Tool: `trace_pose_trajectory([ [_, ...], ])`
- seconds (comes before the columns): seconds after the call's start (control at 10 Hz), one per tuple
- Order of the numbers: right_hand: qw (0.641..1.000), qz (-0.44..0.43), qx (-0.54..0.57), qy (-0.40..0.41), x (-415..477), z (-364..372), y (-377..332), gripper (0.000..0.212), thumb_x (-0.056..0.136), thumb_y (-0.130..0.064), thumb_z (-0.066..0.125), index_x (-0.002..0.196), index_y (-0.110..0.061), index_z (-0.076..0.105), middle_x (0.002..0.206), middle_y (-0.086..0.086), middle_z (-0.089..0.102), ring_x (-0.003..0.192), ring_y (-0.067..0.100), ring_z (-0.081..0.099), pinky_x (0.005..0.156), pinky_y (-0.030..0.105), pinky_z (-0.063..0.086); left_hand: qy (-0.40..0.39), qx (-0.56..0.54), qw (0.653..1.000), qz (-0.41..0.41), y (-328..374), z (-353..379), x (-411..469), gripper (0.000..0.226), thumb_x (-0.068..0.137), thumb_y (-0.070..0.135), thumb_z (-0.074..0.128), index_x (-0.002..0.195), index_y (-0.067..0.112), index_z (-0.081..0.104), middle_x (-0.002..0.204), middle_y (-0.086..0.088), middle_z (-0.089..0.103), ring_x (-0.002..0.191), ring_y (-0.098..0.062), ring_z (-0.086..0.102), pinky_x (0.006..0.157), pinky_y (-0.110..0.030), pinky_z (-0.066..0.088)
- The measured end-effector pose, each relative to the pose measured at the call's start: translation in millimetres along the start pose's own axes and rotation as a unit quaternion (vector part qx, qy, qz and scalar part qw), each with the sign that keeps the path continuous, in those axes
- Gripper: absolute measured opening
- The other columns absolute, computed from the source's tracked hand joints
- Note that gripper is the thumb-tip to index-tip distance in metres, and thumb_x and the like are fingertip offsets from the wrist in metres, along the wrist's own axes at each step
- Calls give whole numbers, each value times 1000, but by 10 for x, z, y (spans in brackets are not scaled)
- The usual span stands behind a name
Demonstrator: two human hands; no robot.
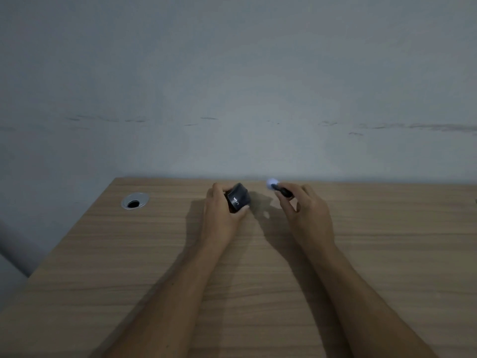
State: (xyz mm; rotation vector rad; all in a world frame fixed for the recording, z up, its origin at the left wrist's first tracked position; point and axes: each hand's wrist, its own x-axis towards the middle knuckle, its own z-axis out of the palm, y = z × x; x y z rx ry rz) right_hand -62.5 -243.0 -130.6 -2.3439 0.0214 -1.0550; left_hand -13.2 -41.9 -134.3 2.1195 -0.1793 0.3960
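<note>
**Spotter:** What's on your feed?

**Operator:** One container, a small black jar (238, 198) with white lettering on its side. My left hand (222, 213) grasps it, with the fingers curled over the far side and the thumb at the near edge. The jar is tipped toward 2 o'clock, low over the desk (129, 280). I cannot tell whether it touches the wood.

**Spotter:** Anything in it?

**Operator:** I can't say. I see only its dark side and one dark end, and the inside does not show.

**Spotter:** And the other hand?

**Operator:** My right hand (307, 210) pinches a short dark stick (282, 191) between thumb and fingers. The stick points to 10 o'clock and ends in a pale, blurred tip (272, 182). I cannot make out what it is.

**Spotter:** How do the two lie to each other?

**Operator:** The jar is at 9 o'clock of the stick, near it but apart, with a strip of desk between them. Both are at the far edge of the desk, toward 12 o'clock from me and close under the wall (232, 86).

**Spotter:** Anything else?

**Operator:** A round metal grommet (135, 200) is set in the desk at 9 o'clock of the left hand, well apart. Its hole is dark, so I cannot see inside it either.
</note>
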Motion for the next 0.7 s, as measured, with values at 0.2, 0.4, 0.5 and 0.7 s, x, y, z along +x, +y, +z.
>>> trace_pose_trajectory([
  [0.2,980,62,-104,-160,-55,33,86,39,105,-37,71,144,-39,72,113,-1,60,113,26,63,83,38,53,9,65,997,-43,-19,44,-7,61,82,45,90,119,10,57,124,-7,65,126,-30,52,100,-40,45],
  [0.4,973,55,-108,-195,-95,85,11,41,107,-42,68,147,-37,69,114,1,59,114,25,61,87,42,57,4,148,988,-48,-98,121,63,81,75,77,79,112,9,57,118,-9,61,124,-31,54,109,-43,41],
  [0.5,967,64,-113,-219,-108,108,-4,50,108,-53,63,157,-42,60,123,1,59,118,24,61,94,40,56,0,197,979,-45,-83,142,62,90,72,91,68,109,10,55,117,-8,60,121,-30,55,113,-47,40],
  [0.7,967,82,-104,-216,-101,82,-26,63,105,-62,64,162,-39,53,119,-1,57,111,25,65,88,37,55,-1,98,994,-36,-46,-111,139,59,112,59,36,134,9,59,137,-14,63,123,-32,59,80,-21,31],
])
